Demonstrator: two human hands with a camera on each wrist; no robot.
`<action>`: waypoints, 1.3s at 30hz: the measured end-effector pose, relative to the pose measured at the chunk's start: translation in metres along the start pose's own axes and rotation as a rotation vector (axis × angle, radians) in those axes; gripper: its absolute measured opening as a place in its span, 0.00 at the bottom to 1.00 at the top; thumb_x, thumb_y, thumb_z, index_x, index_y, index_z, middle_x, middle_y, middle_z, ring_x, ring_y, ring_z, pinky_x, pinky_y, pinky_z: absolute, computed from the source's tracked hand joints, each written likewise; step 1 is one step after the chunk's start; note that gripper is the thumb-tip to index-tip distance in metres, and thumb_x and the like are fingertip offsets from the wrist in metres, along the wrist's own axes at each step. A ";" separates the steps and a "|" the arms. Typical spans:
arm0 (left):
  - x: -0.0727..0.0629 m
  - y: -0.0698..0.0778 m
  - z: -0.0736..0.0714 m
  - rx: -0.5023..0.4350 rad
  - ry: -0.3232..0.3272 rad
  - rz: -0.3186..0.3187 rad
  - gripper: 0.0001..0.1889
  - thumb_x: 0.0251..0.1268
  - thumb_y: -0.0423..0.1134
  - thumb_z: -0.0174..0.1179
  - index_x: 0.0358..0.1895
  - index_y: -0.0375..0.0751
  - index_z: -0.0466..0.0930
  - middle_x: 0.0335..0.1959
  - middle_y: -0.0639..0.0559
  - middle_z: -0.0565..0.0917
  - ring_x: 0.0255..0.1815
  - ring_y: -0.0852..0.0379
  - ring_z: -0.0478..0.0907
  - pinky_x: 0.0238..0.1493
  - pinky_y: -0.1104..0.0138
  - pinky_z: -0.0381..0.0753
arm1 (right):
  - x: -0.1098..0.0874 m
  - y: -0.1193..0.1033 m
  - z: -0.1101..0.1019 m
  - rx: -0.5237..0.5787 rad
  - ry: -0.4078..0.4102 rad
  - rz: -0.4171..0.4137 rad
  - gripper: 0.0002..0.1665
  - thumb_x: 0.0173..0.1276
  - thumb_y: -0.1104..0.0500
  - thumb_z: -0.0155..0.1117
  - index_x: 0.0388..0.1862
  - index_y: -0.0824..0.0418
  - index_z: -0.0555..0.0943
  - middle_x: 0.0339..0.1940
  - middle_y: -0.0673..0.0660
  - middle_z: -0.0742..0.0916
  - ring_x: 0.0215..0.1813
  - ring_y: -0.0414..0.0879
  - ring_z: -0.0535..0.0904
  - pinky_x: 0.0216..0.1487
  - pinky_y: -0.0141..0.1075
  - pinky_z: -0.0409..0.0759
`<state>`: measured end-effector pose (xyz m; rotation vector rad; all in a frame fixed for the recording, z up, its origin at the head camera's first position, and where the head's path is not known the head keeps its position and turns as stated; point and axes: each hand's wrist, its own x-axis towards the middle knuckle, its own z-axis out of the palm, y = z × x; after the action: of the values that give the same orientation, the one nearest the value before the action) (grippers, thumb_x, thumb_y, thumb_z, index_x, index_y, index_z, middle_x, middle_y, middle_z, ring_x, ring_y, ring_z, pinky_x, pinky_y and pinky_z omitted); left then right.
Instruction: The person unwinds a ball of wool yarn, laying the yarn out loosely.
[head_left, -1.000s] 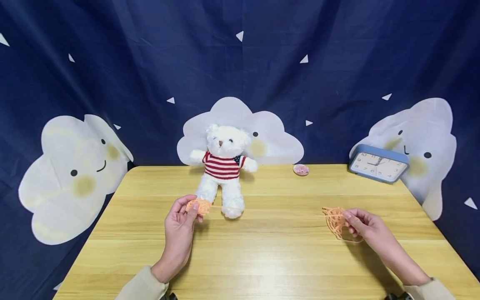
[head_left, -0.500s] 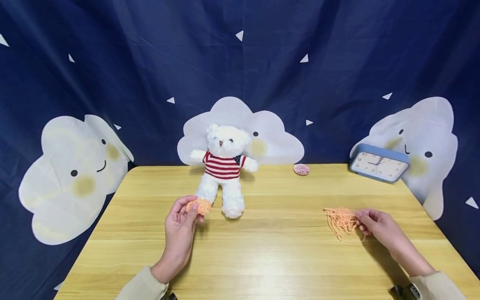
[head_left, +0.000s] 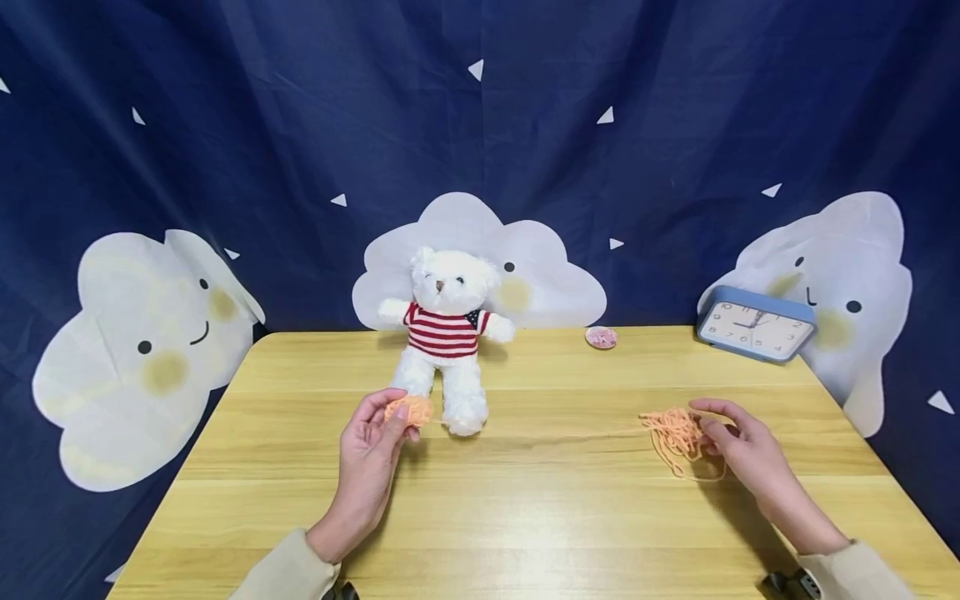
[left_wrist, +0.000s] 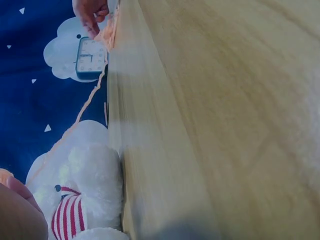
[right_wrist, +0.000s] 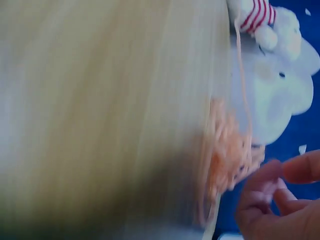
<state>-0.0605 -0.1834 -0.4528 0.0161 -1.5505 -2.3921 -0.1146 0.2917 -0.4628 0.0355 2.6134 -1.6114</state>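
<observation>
A small ball of peach yarn [head_left: 414, 410] is pinched between the thumb and fingers of my left hand [head_left: 367, 467], in front of the white teddy bear [head_left: 445, 342]. From it a thin yarn strand [left_wrist: 86, 106] runs across to a loose tangle of the same yarn [head_left: 672, 431] at the right of the table. My right hand [head_left: 746, 450] is at the right edge of that tangle, index finger raised and lifted off. In the right wrist view, its loosely bent fingers [right_wrist: 260, 192] are beside the yarn and grip nothing visible.
The bear, in a red-and-white striped shirt, sits against the back curtain [head_left: 540, 125]. A small round pink item [head_left: 602, 337] lies at the back edge of the wooden table [head_left: 525, 517]. A blue clock [head_left: 756, 324] stands in the back right corner.
My left hand has shifted slightly right with the yarn ball. My right hand first drew the tangle's strands rightward, then came back left and loosened its pinch, the index finger lifting.
</observation>
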 end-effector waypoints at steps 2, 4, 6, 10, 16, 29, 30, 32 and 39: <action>0.000 0.000 0.000 0.000 0.000 -0.004 0.15 0.82 0.23 0.58 0.64 0.18 0.71 0.46 0.47 0.83 0.36 0.58 0.81 0.38 0.71 0.88 | -0.002 -0.006 0.008 0.011 0.038 -0.020 0.20 0.86 0.62 0.59 0.68 0.73 0.77 0.41 0.55 0.85 0.36 0.40 0.80 0.34 0.32 0.83; -0.001 0.000 0.000 0.000 -0.002 -0.006 0.15 0.82 0.23 0.58 0.64 0.19 0.71 0.46 0.47 0.83 0.36 0.58 0.81 0.38 0.71 0.88 | -0.004 -0.013 0.018 0.063 0.032 -0.046 0.18 0.86 0.63 0.60 0.67 0.73 0.78 0.36 0.55 0.84 0.34 0.43 0.78 0.31 0.34 0.80; -0.001 0.000 0.000 -0.004 -0.006 -0.005 0.15 0.82 0.23 0.58 0.63 0.19 0.71 0.45 0.47 0.83 0.36 0.58 0.81 0.38 0.71 0.88 | -0.004 -0.021 0.028 0.123 -0.007 -0.079 0.18 0.86 0.65 0.59 0.67 0.74 0.78 0.34 0.57 0.84 0.34 0.44 0.79 0.32 0.33 0.82; -0.002 0.000 -0.001 -0.011 -0.015 -0.002 0.14 0.82 0.23 0.58 0.63 0.20 0.72 0.45 0.47 0.83 0.35 0.58 0.82 0.38 0.71 0.88 | -0.003 -0.033 0.049 0.187 -0.167 -0.110 0.20 0.85 0.66 0.58 0.70 0.74 0.77 0.44 0.63 0.88 0.39 0.46 0.85 0.37 0.34 0.87; -0.003 -0.001 0.000 -0.011 -0.023 -0.007 0.13 0.82 0.22 0.58 0.62 0.21 0.72 0.46 0.47 0.83 0.36 0.59 0.81 0.38 0.71 0.88 | 0.000 -0.049 0.084 0.232 -0.424 -0.146 0.26 0.84 0.65 0.60 0.75 0.75 0.73 0.66 0.75 0.82 0.49 0.53 0.88 0.52 0.39 0.89; -0.002 -0.003 0.000 -0.018 -0.060 -0.003 0.13 0.81 0.21 0.57 0.62 0.20 0.73 0.47 0.47 0.82 0.39 0.59 0.81 0.39 0.71 0.88 | 0.005 -0.065 0.138 0.290 -0.705 -0.238 0.28 0.81 0.66 0.65 0.73 0.79 0.71 0.63 0.76 0.84 0.52 0.61 0.87 0.53 0.41 0.90; -0.002 -0.004 0.000 -0.019 -0.062 -0.001 0.13 0.81 0.21 0.57 0.62 0.20 0.73 0.47 0.47 0.82 0.39 0.59 0.81 0.39 0.71 0.88 | 0.005 -0.066 0.138 0.280 -0.698 -0.237 0.25 0.82 0.64 0.65 0.70 0.79 0.74 0.58 0.76 0.86 0.49 0.59 0.87 0.50 0.40 0.90; -0.002 -0.004 0.000 -0.018 -0.062 0.001 0.13 0.81 0.21 0.57 0.62 0.19 0.72 0.48 0.47 0.82 0.40 0.59 0.81 0.39 0.71 0.88 | 0.003 -0.067 0.135 0.255 -0.668 -0.244 0.19 0.83 0.62 0.66 0.62 0.77 0.80 0.49 0.74 0.87 0.44 0.57 0.87 0.44 0.39 0.90; -0.002 -0.002 0.000 0.046 -0.023 0.002 0.14 0.81 0.22 0.59 0.63 0.20 0.72 0.45 0.48 0.83 0.36 0.60 0.81 0.35 0.72 0.86 | -0.010 -0.067 0.110 0.209 -0.455 -0.321 0.12 0.83 0.61 0.65 0.50 0.71 0.86 0.36 0.70 0.86 0.35 0.51 0.84 0.33 0.37 0.87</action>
<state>-0.0595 -0.1825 -0.4552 -0.0025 -1.6149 -2.3629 -0.1034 0.1639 -0.4514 -0.6849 2.1750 -1.7258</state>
